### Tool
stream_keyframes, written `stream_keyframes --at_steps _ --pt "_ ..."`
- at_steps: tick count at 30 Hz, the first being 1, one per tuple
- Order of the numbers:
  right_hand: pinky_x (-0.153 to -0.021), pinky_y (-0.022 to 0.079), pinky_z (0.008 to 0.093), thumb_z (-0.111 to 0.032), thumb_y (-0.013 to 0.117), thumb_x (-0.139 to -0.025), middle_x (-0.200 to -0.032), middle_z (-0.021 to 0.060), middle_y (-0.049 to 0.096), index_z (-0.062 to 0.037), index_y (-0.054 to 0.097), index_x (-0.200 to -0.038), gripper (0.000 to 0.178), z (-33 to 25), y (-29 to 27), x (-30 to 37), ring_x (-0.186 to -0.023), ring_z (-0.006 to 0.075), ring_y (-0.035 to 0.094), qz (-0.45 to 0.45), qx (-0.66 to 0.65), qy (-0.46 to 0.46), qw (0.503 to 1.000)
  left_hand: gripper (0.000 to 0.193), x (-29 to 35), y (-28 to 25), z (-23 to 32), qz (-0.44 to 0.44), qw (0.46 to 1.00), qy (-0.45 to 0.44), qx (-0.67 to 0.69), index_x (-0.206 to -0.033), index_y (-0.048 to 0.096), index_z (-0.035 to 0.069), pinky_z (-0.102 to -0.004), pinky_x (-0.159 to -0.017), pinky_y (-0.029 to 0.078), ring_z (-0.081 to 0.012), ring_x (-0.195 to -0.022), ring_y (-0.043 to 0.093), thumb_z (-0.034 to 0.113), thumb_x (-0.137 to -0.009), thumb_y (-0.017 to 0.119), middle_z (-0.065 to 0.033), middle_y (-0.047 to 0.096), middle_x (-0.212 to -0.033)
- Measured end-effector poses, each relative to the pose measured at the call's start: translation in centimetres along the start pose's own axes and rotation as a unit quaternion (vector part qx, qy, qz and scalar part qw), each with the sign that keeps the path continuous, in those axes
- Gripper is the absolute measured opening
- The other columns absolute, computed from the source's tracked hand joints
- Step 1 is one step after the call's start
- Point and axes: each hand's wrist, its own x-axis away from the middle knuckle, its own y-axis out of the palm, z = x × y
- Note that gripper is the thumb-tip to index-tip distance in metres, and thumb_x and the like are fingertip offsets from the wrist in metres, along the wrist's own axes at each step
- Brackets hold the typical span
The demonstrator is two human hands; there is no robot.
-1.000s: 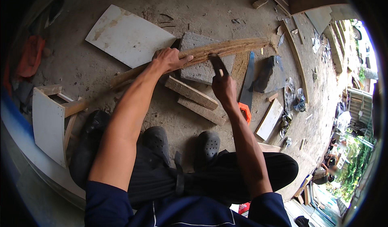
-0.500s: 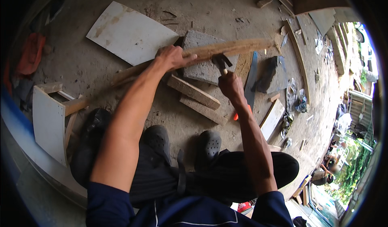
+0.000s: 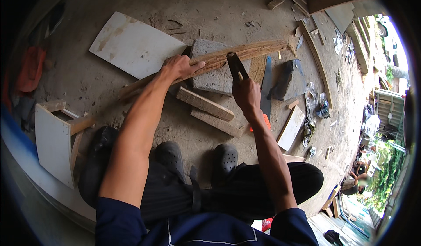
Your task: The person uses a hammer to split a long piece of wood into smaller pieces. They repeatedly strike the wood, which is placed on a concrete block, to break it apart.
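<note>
A long rough wooden plank (image 3: 258, 49) lies tilted across a grey concrete block (image 3: 212, 80). My left hand (image 3: 177, 67) is closed around the plank left of the block, thumb along its near face. In my right hand (image 3: 247, 92) is a claw hammer (image 3: 237, 65), gripped by its handle. Its dark head reaches up over the plank's near edge, right of my left hand; whether it touches the wood I cannot tell. A handsaw (image 3: 266, 81) with an orange handle lies just right of my right hand.
Two short wood pieces (image 3: 206, 104) lie near my feet. Left are a white board (image 3: 133, 44) and a white-panelled wooden frame (image 3: 53, 138). A dark stone-like block (image 3: 289, 79), a narrow white board (image 3: 290, 127) and a long batten (image 3: 318, 66) lie right. People (image 3: 357, 180) sit far right.
The hammer in my right hand has swung so its dark head now rises over the plank. My left hand keeps its hold. The whole view has shifted slightly.
</note>
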Motion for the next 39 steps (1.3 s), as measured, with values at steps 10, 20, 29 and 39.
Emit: stream_keyframes --at_steps 10,20,29,39 --pt "-0.066 0.051 0.0536 -0.018 0.058 -0.085 -0.073 0.0271 0.065 -0.0048 0.058 -0.096 0.017 -0.5 0.7 0.2 -0.075 0.0471 0.065 0.027 0.023 -0.012 0.999 0.099 -0.1 0.0 0.2 0.004 1.000 -0.005 0.002 -0.086 0.070 -0.011 -0.0486 -0.083 0.052 -0.0412 -0.094 0.067 0.084 -0.076 0.047 -0.0300 0.069 -0.091" --pt "-0.060 0.051 0.0525 -0.017 0.050 -0.092 -0.075 0.0240 0.067 -0.0051 0.051 -0.093 0.012 -0.1 1.6 1.8 -0.069 0.0426 0.067 -0.039 0.084 -0.047 0.995 0.096 -0.4 0.2 0.4 -0.018 1.000 -0.015 -0.006 -0.095 0.070 -0.009 -0.0501 -0.084 0.052 -0.0414 -0.096 0.067 0.083 -0.079 0.046 -0.0292 0.068 -0.094" --pt "-0.056 0.051 0.0517 -0.016 0.051 -0.091 -0.078 0.0225 0.068 -0.0062 0.051 -0.094 0.011 3.3 2.3 -0.1 -0.068 0.0409 0.068 -0.058 0.115 -0.046 0.991 0.095 -0.4 0.7 1.4 -0.029 0.999 -0.013 -0.011 -0.103 0.070 -0.004 -0.0514 -0.084 0.049 -0.0396 -0.095 0.066 0.084 -0.079 0.044 -0.0275 0.068 -0.093" --pt "-0.058 0.054 0.0493 -0.016 0.051 -0.091 -0.076 0.0207 0.068 -0.0062 0.051 -0.097 0.011 3.8 2.6 -0.5 -0.070 0.0392 0.069 -0.073 0.178 -0.075 0.978 0.101 -1.4 1.1 0.9 -0.015 1.000 0.013 -0.002 -0.091 0.070 -0.010 -0.0509 -0.079 0.050 -0.0406 -0.088 0.067 0.086 -0.078 0.042 -0.0280 0.068 -0.084"
